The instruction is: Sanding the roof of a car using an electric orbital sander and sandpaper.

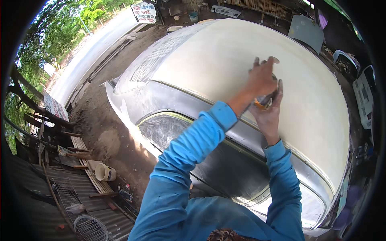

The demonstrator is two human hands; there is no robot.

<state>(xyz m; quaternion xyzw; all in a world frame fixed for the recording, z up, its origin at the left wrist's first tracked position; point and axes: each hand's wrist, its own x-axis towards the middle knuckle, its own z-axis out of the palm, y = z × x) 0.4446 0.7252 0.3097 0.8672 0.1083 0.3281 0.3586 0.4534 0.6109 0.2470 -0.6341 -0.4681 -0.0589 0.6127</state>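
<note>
Silver-grey car with papered windows [169, 94]: long axis far left to near right.
Smooth cream metal roof [205, 58]: curved edges; open room far, left and right.
Dark-and-orange handheld tool [263, 102]: at the roof's near side, mostly hidden; direction unclear.
Right hand [269, 117]: half-curled, holding the tool.
Left hand [261, 81]: part-open over it, grip unclear.

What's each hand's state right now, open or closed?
Left hand: against the power tool; how closed, can't tell.
Right hand: closed on the power tool, holding it.
</note>
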